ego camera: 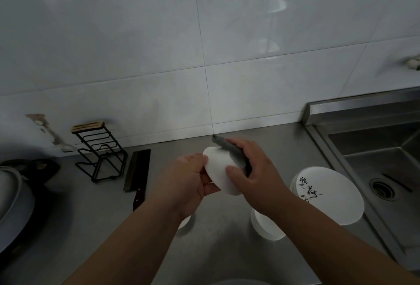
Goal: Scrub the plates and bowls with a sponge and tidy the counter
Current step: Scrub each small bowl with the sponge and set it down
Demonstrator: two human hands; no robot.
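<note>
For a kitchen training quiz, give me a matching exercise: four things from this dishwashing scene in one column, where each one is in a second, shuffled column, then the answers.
1. grey sponge
2. small white dish
3. cleaver
4. stack of plates

A. flat on the counter by the wire rack
B. in the left hand
C. beside the sink
D. in the right hand

Pairs: 1-D, 2-B, 3-A, 4-C

Steel counter has a cleaver lying beside a black wire rack. A stack of plates and a white bowl sit nearer the sink.
</note>
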